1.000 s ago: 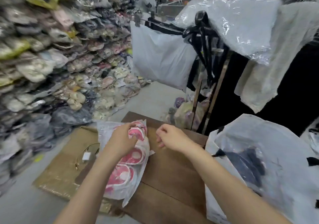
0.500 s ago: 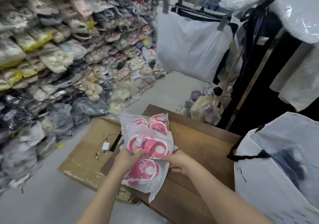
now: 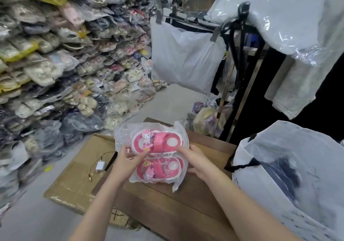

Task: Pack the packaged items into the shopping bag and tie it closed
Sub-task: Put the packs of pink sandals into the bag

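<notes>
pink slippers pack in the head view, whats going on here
A person holds a clear plastic pack of pink slippers in both hands over the wooden table. The left hand grips its left edge and the right hand its right edge. The white shopping bag stands open to the right with dark items inside; the pack is not yet in it. Stacks of packaged footwear fill the left side.

shopping bag point(image 3: 260, 194): cut off right and bottom | dark thing point(image 3: 284, 173) inside: too blurry to tell | right hand point(image 3: 199, 161): fingertips hidden behind slipper pack point(image 3: 158, 153) | stacked packs point(image 3: 46, 54): blurry
</notes>
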